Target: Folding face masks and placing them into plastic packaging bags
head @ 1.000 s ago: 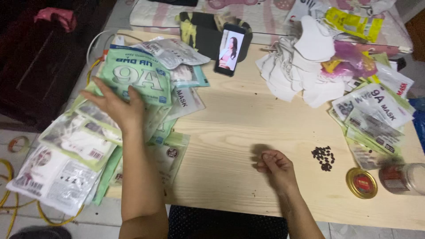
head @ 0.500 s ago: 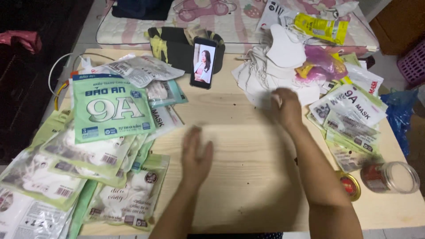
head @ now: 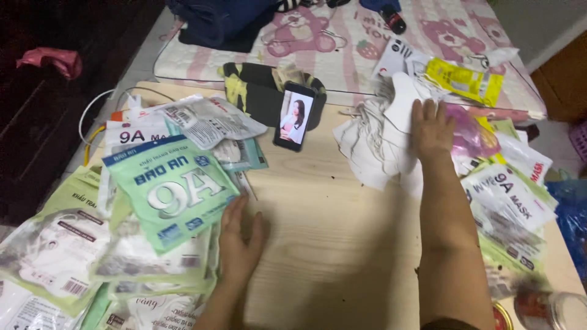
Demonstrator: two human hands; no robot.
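Right hand (head: 431,129) lay open, palm down, on the loose white masks (head: 382,150) at the desk's (head: 330,244) far right. Left hand (head: 239,238) rested open on the desk, fingertips touching the green mask packets (head: 168,195) stacked to its left.
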